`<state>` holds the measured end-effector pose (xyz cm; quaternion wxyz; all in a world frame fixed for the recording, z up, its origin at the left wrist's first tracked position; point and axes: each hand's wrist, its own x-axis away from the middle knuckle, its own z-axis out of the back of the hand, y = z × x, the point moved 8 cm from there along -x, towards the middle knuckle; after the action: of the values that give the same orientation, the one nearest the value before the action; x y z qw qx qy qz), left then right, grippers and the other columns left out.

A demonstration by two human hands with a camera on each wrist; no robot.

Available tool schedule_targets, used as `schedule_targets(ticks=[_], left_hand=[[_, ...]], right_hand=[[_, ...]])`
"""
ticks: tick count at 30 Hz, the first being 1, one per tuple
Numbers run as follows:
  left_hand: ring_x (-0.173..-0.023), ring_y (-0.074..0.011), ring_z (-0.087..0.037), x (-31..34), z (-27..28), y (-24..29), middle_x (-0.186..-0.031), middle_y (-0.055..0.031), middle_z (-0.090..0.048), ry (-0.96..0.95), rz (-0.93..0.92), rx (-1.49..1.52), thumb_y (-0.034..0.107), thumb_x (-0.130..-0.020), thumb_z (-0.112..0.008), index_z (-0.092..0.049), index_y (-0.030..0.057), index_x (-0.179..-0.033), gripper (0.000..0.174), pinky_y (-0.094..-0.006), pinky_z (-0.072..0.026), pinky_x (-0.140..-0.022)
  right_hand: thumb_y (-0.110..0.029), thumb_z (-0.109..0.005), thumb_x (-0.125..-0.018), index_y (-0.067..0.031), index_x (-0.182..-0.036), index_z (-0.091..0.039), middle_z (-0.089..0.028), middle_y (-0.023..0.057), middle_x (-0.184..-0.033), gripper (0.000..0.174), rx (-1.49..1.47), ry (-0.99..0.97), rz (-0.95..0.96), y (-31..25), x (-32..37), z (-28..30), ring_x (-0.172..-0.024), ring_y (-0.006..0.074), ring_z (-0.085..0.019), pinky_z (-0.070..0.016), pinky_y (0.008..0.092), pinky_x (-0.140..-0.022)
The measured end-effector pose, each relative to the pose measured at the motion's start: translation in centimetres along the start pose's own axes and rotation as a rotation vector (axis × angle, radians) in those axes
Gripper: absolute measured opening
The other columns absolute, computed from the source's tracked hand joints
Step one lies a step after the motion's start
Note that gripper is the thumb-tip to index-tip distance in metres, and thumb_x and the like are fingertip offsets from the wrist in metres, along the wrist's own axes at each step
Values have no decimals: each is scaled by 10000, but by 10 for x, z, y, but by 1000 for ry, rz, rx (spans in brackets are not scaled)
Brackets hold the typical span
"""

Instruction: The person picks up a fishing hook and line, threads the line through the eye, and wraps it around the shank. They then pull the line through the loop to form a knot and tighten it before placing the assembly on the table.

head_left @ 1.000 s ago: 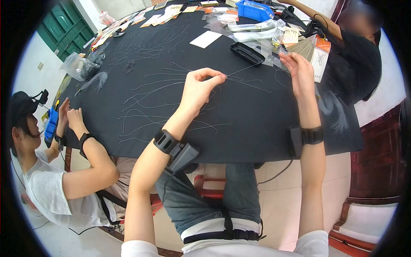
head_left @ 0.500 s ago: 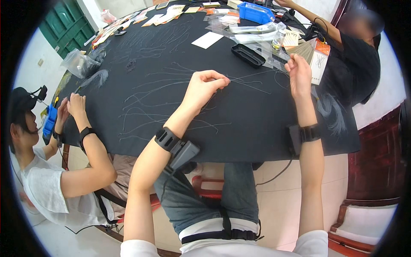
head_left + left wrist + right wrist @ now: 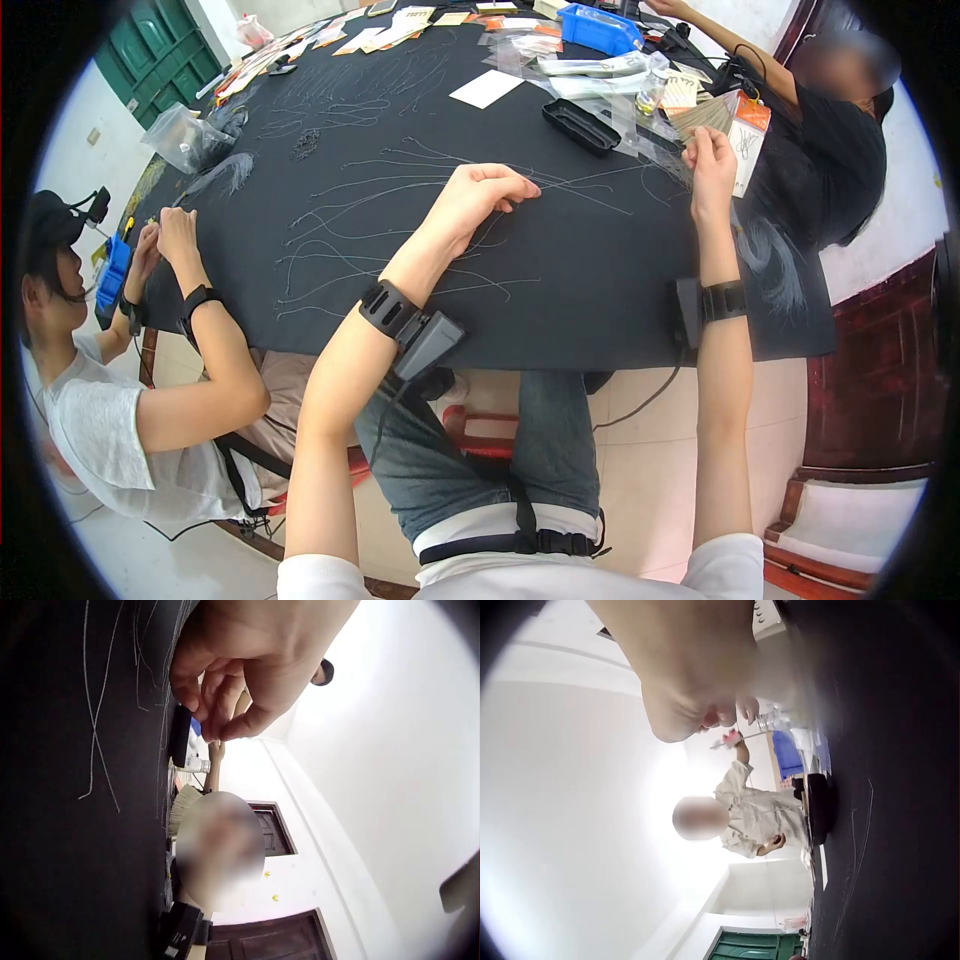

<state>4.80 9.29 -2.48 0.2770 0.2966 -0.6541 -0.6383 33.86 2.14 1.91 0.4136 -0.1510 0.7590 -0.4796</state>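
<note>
My left hand [image 3: 480, 200] is over the middle of the black table, its thumb and index fingertips pinched together on a thin fishing line. From there the line runs right, toward my right hand [image 3: 710, 170], which is raised near the table's right side with its fingers curled in and thumb against them, pinching the line's other part. Seen from the left wrist, the thumb [image 3: 255, 724] and fingers come close together. Several grey line lengths [image 3: 340, 190] with small knots or loops at their ends lie left of and under my left hand.
A black open case [image 3: 580, 127], white card [image 3: 487, 89] and blue bin [image 3: 600, 30] stand beyond my hands. A line bundle [image 3: 770, 265] lies at right, near packaged cards [image 3: 745, 140]. One person sits at left, another at right. A plastic bag [image 3: 185, 140] stands far left.
My right hand's fingers have gone from spread to curled in, and the hand has moved slightly right and down. My left hand has shifted a little right, still pinching.
</note>
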Motion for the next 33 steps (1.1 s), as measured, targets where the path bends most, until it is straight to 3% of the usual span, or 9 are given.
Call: schedule_targets(ticks=[9, 15, 27, 30, 33], left_hand=[[-755, -89, -553, -2, 1, -1, -863, -73, -647, -1, 14, 10, 114, -797, -583, -660, 23, -845, 129, -211, -435, -695], [-741, -85, -550, -4, 6, -3, -858, -73, -650, 15, 20, 0, 101, -792, -591, -663, 17, -851, 125, -208, -437, -691], [-737, -104, -577, -1, 4, 4, -842, -84, -656, -12, -28, 8, 84, -782, -621, -672, 3, -851, 117, -215, -451, -690], [-760, -103, -582, 3, 6, 20, -850, -74, -659, 36, -91, -72, 100, -770, -654, -679, 15, -847, 118, -216, -450, -703], [-772, -100, -583, 10, 0, 40, -858, -60, -657, 35, -216, -113, 102, -764, -673, -685, 33, -838, 102, -219, -454, -714]], right_hand=[[-186, -534, -874, 20, -904, -542, -544, 16, -759, 208, 215, 228, 76, 6, -21, 61, -619, 70, -488, -405, 207, -563], [-185, -547, -850, 27, -861, -557, -569, 36, -730, 212, 423, 322, 143, -5, -20, 70, -617, 70, -502, -408, 219, -558], [-190, -543, -854, 32, -859, -555, -594, 58, -706, 223, 570, 378, 218, -12, -19, 73, -608, 122, -534, -436, 258, -581], [-221, -556, -859, 35, -928, -559, -608, 80, -773, 265, 271, 280, 47, 7, -21, 71, -697, 159, -566, -449, 281, -669], [-253, -570, -860, 41, -1018, -547, -606, 112, -891, 334, 382, 360, 98, -1, -19, 65, -839, 181, -570, -437, 298, -771]])
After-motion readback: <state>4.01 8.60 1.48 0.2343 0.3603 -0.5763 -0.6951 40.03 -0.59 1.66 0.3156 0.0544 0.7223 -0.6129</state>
